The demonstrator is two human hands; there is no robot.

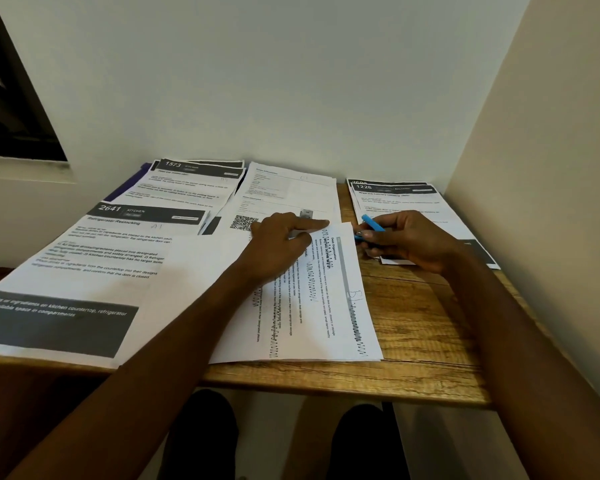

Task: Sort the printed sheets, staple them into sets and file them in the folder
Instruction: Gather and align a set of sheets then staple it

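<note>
A set of printed sheets marked "B1" [329,306] lies turned sideways in the middle of the wooden table [413,341]. My left hand [281,244] rests on its far end, the index finger stretched out flat and pressing the paper near the top corner. My right hand [406,239] grips a small blue stapler [371,227] whose jaws sit right at that corner of the set. A purple folder [127,187] shows only as an edge under the far-left stack.
Other stacks lie around: sheet "2641" marked A1 [84,268] at the left, "1573" [191,183] at the far left, a QR-code sheet [288,194] at the far middle, "1228" [395,199] at the far right. Walls close in behind and on the right.
</note>
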